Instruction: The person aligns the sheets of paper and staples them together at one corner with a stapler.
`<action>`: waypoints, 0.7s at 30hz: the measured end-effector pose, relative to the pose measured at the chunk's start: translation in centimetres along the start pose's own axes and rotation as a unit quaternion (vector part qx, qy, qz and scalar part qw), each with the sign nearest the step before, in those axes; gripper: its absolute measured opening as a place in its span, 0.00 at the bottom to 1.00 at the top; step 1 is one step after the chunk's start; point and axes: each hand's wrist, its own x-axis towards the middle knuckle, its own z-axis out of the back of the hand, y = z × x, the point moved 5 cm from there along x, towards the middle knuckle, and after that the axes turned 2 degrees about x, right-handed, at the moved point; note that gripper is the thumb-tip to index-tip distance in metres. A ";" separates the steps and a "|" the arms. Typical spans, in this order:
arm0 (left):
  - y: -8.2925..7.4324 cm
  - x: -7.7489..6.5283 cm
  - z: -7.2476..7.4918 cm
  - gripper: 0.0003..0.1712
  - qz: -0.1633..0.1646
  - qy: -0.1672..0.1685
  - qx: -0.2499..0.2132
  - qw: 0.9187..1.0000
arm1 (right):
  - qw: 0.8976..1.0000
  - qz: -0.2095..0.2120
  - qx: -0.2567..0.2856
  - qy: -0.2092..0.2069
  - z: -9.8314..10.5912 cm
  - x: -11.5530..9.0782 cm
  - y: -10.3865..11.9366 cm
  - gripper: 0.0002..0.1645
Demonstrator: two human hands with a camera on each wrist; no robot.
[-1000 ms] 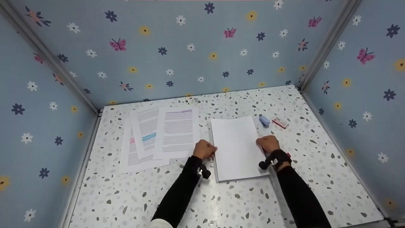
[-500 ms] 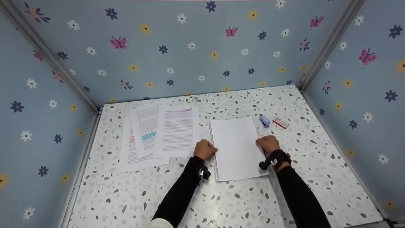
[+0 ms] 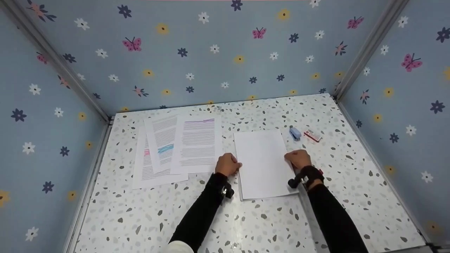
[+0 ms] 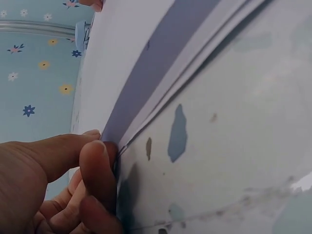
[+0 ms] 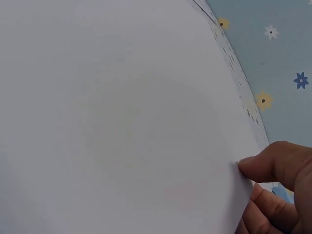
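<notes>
1. Left hand (image 3: 227, 164) pinches the left edge of the paper (image 3: 262, 168), which lies on the table (image 3: 274, 225).
2. Right hand (image 3: 299, 159) pinches its right edge.
3. Beyond that hand: stapler (image 3: 295, 134), box (image 3: 312, 135) beside it.
4. Left of the paper: three overlapping printouts (image 3: 198, 147).

White paper sheets (image 3: 262, 165) — stacked, top one blank — on speckled tabletop (image 3: 272, 225).

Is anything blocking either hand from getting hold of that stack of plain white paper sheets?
Nothing visible does: the left hand pinches the left edge of the plain white paper stack, and the right hand holds its right edge. The small light-blue stapler lies apart, beyond the right hand.
</notes>
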 end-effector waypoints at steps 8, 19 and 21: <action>0.0 -0.2 0.1 0.12 -0.014 -0.012 0.010 1.000 | 1.000 0.000 -0.004 0.000 -0.2 0.1 -0.2 0.23; 0.0 -0.4 0.3 0.13 -0.028 -0.019 0.022 0.999 | 1.000 -0.001 0.003 -0.004 0.6 -0.3 0.3 0.19; 0.0 -0.4 0.5 0.12 -0.027 -0.021 0.011 0.999 | 1.000 -0.004 0.001 -0.011 0.9 -0.4 0.4 0.17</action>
